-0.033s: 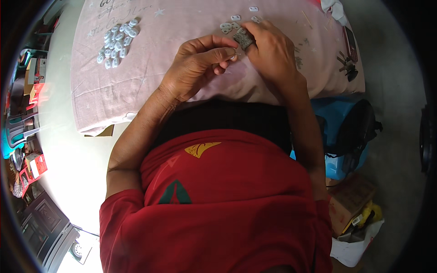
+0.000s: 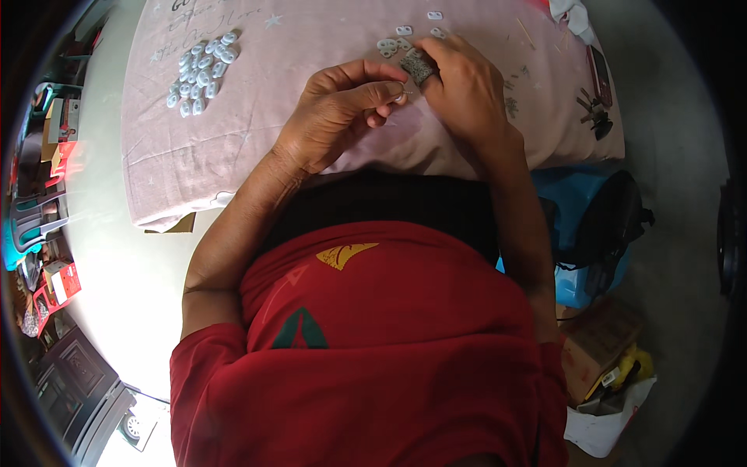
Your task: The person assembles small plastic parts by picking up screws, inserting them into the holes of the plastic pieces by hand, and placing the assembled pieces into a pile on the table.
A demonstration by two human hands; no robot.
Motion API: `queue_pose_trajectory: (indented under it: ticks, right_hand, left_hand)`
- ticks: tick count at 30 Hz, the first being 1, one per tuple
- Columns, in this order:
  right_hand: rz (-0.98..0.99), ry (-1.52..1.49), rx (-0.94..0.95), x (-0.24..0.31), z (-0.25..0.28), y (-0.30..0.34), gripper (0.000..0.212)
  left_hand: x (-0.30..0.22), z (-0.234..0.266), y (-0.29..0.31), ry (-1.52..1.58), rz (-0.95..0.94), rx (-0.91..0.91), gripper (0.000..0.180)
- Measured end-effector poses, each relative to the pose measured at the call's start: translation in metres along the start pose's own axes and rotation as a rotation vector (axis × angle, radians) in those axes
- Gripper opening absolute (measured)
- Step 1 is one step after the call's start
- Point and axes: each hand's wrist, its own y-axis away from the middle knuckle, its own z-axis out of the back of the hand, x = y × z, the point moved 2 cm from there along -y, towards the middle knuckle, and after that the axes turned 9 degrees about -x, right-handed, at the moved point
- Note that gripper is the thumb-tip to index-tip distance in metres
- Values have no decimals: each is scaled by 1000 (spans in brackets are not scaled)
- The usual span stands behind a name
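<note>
My left hand point(image 2: 342, 105) is closed in a pinch on a small thin metal piece, perhaps a screw point(image 2: 407, 93), whose tip pokes out past the fingertips. Just right of it, my right hand point(image 2: 467, 89) is curled around a grey speckled block point(image 2: 418, 68). Its fingertips bend down on the far side, partly hidden from view. Several small white plastic pieces with holes point(image 2: 387, 48) lie beside that block. Farther off lie another white piece point(image 2: 404, 30) and one more point(image 2: 434, 15). Both hands are close together above the pink cloth.
A cluster of white oval plastic parts point(image 2: 204, 76) lies left on the cloth-covered table point(image 2: 257, 148). Small metal bits point(image 2: 510, 105) are scattered right of my right hand. Keys point(image 2: 597, 117) and a phone point(image 2: 598, 75) lie near the right edge; a blue container point(image 2: 580, 284) stands below.
</note>
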Motion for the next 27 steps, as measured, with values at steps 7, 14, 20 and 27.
queue_pose_trajectory:
  ticks: [7, 14, 20, 27]
  right_hand:
    - [-23, -64, -9, 3, 11, 13, 30]
    - [-137, -292, -52, 6, 38, 22, 23]
    - [-66, -354, -49, 16, 42, 25, 19]
    - [-229, -610, -48, 16, 36, 32, 18]
  left_hand:
    - [2, 4, -2, 42, -22, 45, 19]
    - [1, -1, -3, 0, -32, 69, 24]
    - [7, -3, 0, -115, -90, 90, 30]
    - [9, -7, 6, -95, -58, 112, 27]
